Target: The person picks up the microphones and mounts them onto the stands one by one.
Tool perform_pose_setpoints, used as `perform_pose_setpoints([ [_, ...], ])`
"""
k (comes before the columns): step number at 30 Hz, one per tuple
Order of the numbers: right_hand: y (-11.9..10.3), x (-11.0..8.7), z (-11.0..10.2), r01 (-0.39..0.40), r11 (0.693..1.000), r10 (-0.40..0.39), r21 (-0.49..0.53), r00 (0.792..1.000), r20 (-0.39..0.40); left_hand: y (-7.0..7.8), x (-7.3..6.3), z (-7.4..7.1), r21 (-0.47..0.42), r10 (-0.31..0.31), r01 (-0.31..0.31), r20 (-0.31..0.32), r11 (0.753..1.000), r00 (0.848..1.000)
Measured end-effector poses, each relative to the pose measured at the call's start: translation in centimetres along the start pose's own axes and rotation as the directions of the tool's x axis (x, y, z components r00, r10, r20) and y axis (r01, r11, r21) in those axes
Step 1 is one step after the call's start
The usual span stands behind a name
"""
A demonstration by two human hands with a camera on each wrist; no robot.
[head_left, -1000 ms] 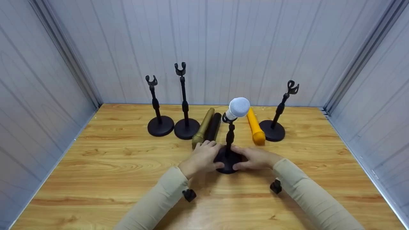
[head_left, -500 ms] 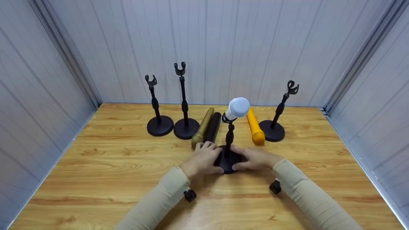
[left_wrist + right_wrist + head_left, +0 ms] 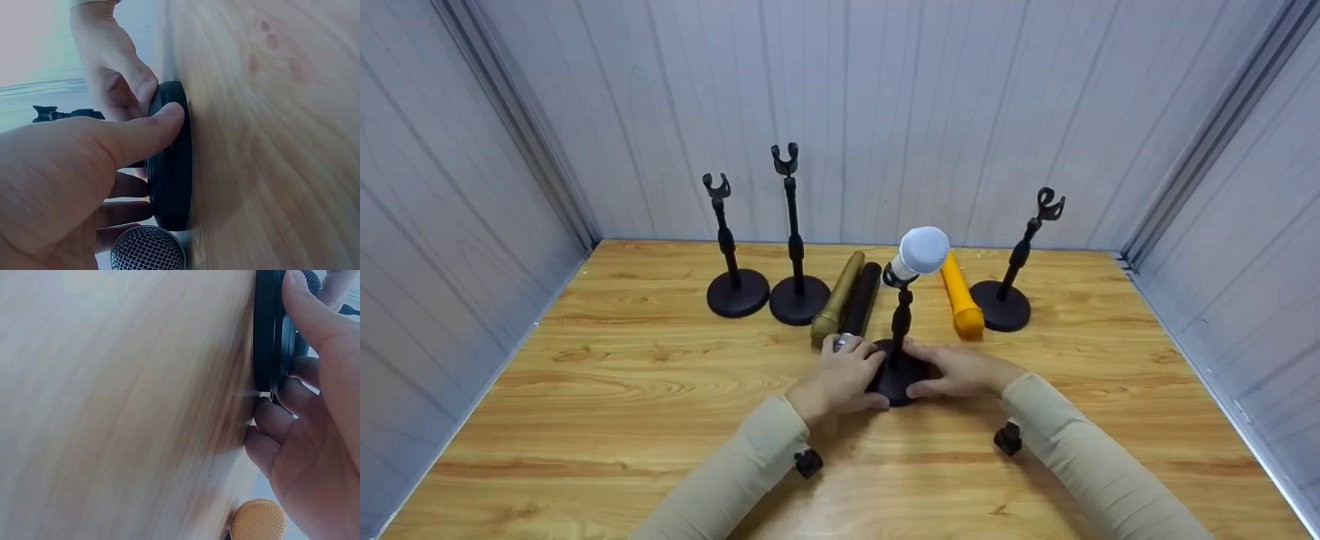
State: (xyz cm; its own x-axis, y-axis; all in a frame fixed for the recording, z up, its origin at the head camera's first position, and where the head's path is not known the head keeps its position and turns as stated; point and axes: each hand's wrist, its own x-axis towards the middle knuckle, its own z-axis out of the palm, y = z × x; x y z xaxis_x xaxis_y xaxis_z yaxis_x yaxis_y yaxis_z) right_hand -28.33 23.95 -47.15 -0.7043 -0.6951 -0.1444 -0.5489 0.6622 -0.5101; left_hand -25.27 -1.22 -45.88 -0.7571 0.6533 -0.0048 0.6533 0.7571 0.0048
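Note:
A black desktop microphone stand (image 3: 901,315) stands upright in front of me, a white microphone (image 3: 923,251) tilted in its clip. My left hand (image 3: 834,381) holds the left side of the round base (image 3: 171,185), thumb on the near edge and fingers farther back. On the opposite side, my right hand (image 3: 960,370) grips the same base between thumb and fingers. Just beyond my left fingers lies a black microphone (image 3: 862,296), its silver mesh head (image 3: 147,250) partly hidden in the head view. Beside it lies a gold microphone (image 3: 840,296).
Two black stands with vacant clips, a short one (image 3: 737,292) and a taller one (image 3: 799,300), stand at the back left. Another stand (image 3: 1001,306) is at the back right, next to an orange microphone (image 3: 961,300). Pale panel walls (image 3: 840,120) enclose the wooden table (image 3: 660,390).
My left hand has shifted slightly right along the base, and the black microphone's silver head now shows beside its fingers. The stand and my right hand stay nearly in place.

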Motion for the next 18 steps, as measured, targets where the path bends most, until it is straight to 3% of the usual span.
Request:
perform_pose_setpoints([
  [6,-1.2,-0.4,0.2,0.019,0.998,-0.020,-0.064,1.000,-0.016,0.3,-0.2,0.0,0.048,-0.008,0.008,0.018,0.999,1.000],
  [9,-2.1,-0.9,0.6,0.034,0.986,-0.044,-0.162,0.998,-0.053,0.4,-0.2,0.0,0.087,-0.012,0.010,0.025,0.996,1.000],
  [13,-3.4,-1.8,1.3,0.022,0.945,-0.062,-0.326,0.992,-0.113,0.6,-0.1,-0.1,0.146,-0.012,0.006,0.042,0.989,0.999],
  [18,-4.4,-2.0,1.4,-0.047,0.931,0.008,-0.362,0.994,-0.108,0.7,0.1,-0.1,0.164,-0.012,0.004,0.044,0.986,0.999],
])
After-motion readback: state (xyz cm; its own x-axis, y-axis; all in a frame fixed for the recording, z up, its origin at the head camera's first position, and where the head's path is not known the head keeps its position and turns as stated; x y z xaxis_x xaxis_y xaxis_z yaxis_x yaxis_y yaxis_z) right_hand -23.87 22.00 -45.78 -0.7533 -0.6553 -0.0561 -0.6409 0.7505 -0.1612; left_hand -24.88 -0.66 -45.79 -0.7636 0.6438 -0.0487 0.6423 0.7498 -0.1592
